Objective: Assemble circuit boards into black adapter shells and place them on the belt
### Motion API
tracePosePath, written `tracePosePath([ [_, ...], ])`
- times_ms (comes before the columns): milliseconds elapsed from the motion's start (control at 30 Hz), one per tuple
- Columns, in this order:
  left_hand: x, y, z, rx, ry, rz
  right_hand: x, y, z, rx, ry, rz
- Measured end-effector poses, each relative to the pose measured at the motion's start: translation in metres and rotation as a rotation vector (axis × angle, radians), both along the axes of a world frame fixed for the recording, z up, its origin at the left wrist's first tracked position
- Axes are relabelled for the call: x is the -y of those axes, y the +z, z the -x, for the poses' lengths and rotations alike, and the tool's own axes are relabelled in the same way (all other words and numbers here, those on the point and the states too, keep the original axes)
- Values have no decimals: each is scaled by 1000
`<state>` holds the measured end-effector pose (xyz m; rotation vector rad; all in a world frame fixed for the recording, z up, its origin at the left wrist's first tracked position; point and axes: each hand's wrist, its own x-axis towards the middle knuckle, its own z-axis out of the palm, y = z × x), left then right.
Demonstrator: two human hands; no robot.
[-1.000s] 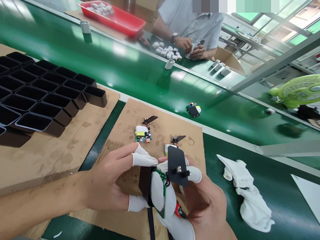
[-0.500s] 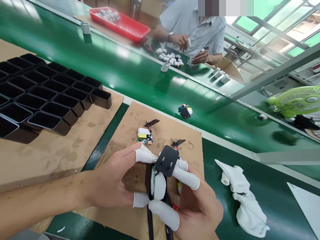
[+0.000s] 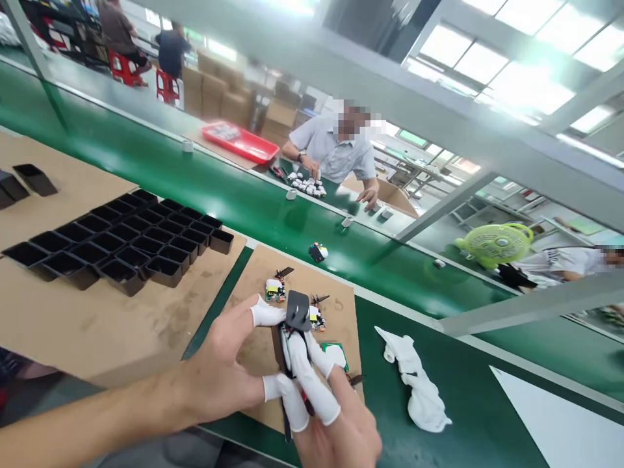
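Observation:
My left hand (image 3: 219, 364), white finger cots on its tips, grips a narrow black plastic case (image 3: 283, 364) from the left. My right hand (image 3: 341, 416), also with cots, presses its fingers at the case's opening, on a circuit board with a white lump that they mostly hide. A black end plate (image 3: 298, 311) with two metal pins tops the case. A bit of a red and black thing (image 3: 308, 404) shows under my right fingers; its kind is unclear. Circuit boards (image 3: 275, 290) with black end plates lie on the cardboard (image 3: 336, 296) beyond my hands.
Rows of black cases (image 3: 121, 240) stand on cardboard at left. White cloth (image 3: 414, 383) lies at right. Another board (image 3: 318, 252) sits on the green belt (image 3: 244, 201). Across it a co-worker (image 3: 336, 153) handles white pieces near a red tray (image 3: 238, 142). A green fan (image 3: 497, 244) stands right.
The view has tilted up and widened, showing more of the room. My right fingers have moved across the case's opening and cover the white lump. The co-worker's hands have moved apart.

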<state>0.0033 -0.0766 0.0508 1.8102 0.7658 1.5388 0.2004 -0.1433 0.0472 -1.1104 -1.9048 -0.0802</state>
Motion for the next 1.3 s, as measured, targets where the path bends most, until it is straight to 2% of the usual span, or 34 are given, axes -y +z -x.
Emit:
tracePosePath([
  [100, 28, 2, 16, 1, 74, -54, 20, 0, 23, -9, -6, -43],
  [167, 47, 1, 27, -28, 146, -38, 31, -5, 41, -116, 32, -42],
  [233, 67, -1, 39, -51, 195, -5, 42, -10, 61, -380, 37, 19],
  [333, 96, -7, 55, 36, 216, 156, 57, -18, 93, -1002, -33, 303],
  [433, 114, -15, 64, 194, 84, 477, 70, -22, 127, -1490, -25, 619],
  [500, 119, -17, 66, 300, -39, 639, 78, -23, 149, -1643, 30, 733],
  [567, 120, -13, 68, 377, -119, 727, 85, -25, 166, -1685, 70, 782],
  [633, 120, -6, 71, 410, -156, 777, 87, -28, 173, -1617, 70, 779],
  [700, 120, 1, 76, 418, -155, 811, 83, -35, 162, -1364, -25, 713],
  [767, 118, 4, 81, 436, -108, 835, 72, -43, 135, -945, -224, 569],
  [800, 117, 4, 84, 443, -83, 844, 64, -46, 116, -677, -394, 443],
  [833, 115, 2, 87, 445, -64, 851, 56, -49, 96, -587, -490, 376],
  [900, 111, -3, 93, 442, -47, 865, 42, -54, 60, -455, -585, 325],
  [967, 107, -9, 97, 428, -56, 881, 33, -57, 36, -311, -607, 345],
  [1033, 104, -15, 101, 402, -64, 898, 31, -59, 27, -200, -604, 382],
  [1200, 101, -31, 104, 332, -65, 915, 35, -64, 41, -86, -522, 464],
  [1300, 94, -38, 102, 297, -65, 915, 40, -55, 51, -127, -427, 493],
])
